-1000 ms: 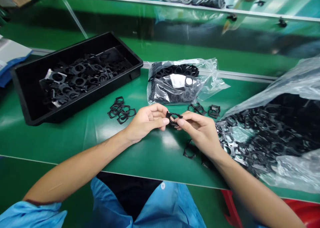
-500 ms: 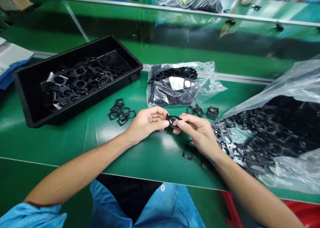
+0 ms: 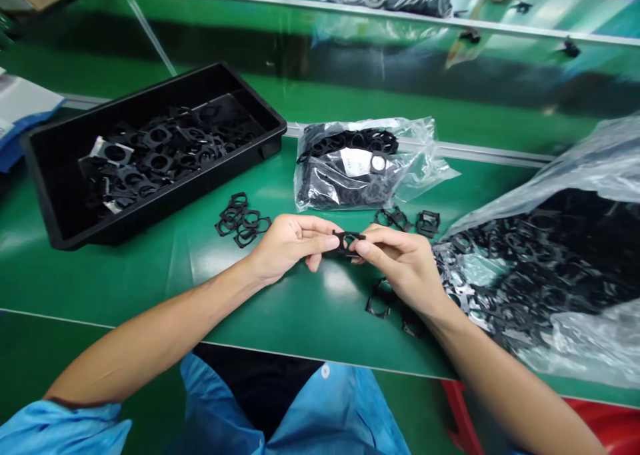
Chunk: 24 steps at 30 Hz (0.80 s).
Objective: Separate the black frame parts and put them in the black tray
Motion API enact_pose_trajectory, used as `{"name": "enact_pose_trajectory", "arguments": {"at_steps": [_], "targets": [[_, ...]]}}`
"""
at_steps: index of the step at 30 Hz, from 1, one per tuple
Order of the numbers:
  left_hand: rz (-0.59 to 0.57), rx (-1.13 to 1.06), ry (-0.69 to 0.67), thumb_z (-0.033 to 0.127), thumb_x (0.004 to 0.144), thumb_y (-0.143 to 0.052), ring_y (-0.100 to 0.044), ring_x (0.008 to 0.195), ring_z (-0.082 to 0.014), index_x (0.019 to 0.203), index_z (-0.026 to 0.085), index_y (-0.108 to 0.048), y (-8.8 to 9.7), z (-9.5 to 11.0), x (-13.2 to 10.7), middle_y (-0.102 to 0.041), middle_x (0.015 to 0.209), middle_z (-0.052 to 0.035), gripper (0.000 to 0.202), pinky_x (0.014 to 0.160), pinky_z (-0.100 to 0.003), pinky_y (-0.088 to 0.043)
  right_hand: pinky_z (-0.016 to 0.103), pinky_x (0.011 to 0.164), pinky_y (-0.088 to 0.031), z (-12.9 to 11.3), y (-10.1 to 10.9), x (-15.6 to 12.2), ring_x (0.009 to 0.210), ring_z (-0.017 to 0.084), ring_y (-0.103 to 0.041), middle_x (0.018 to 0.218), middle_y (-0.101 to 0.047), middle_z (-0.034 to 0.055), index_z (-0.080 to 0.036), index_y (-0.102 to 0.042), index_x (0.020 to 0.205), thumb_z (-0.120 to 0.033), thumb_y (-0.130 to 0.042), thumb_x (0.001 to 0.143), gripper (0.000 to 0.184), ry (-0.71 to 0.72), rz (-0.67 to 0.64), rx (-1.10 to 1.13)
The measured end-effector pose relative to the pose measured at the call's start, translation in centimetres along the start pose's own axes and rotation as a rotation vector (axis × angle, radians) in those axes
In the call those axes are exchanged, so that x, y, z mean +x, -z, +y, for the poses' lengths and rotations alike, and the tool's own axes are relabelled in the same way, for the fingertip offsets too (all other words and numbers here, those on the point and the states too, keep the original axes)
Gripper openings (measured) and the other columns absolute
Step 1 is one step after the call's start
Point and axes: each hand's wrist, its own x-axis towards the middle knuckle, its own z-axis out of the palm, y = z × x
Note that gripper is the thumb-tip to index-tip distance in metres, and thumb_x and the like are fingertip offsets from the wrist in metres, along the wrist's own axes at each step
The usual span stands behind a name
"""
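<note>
Between my two hands, over the green table, is a small black plastic frame (image 3: 349,240) with a round opening. My left hand (image 3: 295,245) pinches its left end between thumb and fingers. The right end is pinched by my right hand (image 3: 400,258), whose fingertips partly cover it. A small cluster of loose black rings (image 3: 243,220) lies left of my left hand. Beyond my right hand are a few black parts (image 3: 393,218) and a squarish black piece (image 3: 428,223). Another open black frame (image 3: 379,302) lies below my right wrist.
A black tray (image 3: 165,228) of black parts stands at the left. A clear bag (image 3: 415,168) of black rings lies at the back middle. At the right, a large open plastic bag (image 3: 590,155) spills many black frames. A metal rail (image 3: 480,154) runs behind.
Both hands keep hold of the black frame in nearly the same place. My left fingers have shifted, with one fingertip now lower. The view has moved slightly.
</note>
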Motion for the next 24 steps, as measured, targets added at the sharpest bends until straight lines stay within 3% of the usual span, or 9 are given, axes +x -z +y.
{"name": "enact_pose_trajectory", "arguments": {"at_steps": [4,12,16,19,24], "targets": [[-0.007,0.016,0.002,0.035,0.065,-0.091,-0.051,0.041,-0.0046,0.085,0.011,-0.077,-0.08,-0.01,0.03,-0.073,0.07,-0.0033,0.034,0.046,-0.02,-0.041,0.028,0.058,-0.047,0.07,-0.05,0.07,0.062,0.015,-0.058,0.067,-0.064,0.0025,-0.019,-0.074,0.069,-0.056,-0.079,0.08,0.039,-0.002,0.022,-0.042],[-0.141,0.118,-0.033,0.037,0.074,-0.085,-0.061,0.064,-0.0107,0.084,0.013,-0.072,0.24,0.26,0.19,-0.067,0.075,-0.0014,0.029,0.063,-0.023,-0.051,0.029,0.059,-0.05,-0.41,-0.35,-0.01,0.061,0.015,-0.061,0.067,-0.066,0.0024,-0.02,-0.075,0.068,-0.057,-0.079,0.079,0.039,-0.038,0.012,-0.009],[-0.121,0.2,-0.098,0.036,0.074,-0.085,-0.061,0.074,-0.0132,0.085,0.013,-0.075,0.58,0.09,0.27,-0.07,0.08,-0.0033,0.027,0.07,-0.025,-0.049,0.028,0.059,-0.047,-0.46,-0.3,-0.09,0.063,0.015,-0.059,0.067,-0.066,0.0029,-0.02,-0.074,0.065,-0.051,-0.079,0.082,0.036,0.015,0.021,-0.059],[-0.117,0.263,-0.095,0.036,0.074,-0.085,-0.059,0.074,-0.0136,0.087,0.013,-0.077,0.71,-0.02,0.21,-0.07,0.081,-0.0038,0.028,0.068,-0.025,-0.047,0.028,0.06,-0.047,-0.42,-0.24,-0.12,0.063,0.015,-0.059,0.067,-0.066,0.003,-0.02,-0.075,0.066,-0.047,-0.078,0.084,0.032,0.031,0.022,-0.051],[-0.227,0.159,-0.043,0.033,0.074,-0.087,-0.06,0.075,-0.0119,0.087,0.014,-0.072,0.54,0.17,-0.07,-0.068,0.082,-0.0029,0.028,0.072,-0.024,-0.048,0.028,0.064,-0.053,-0.31,-0.31,0.07,0.062,0.015,-0.06,0.066,-0.068,0.0027,-0.019,-0.075,0.065,-0.05,-0.078,0.082,0.035,-0.034,-0.005,0.015]]}}
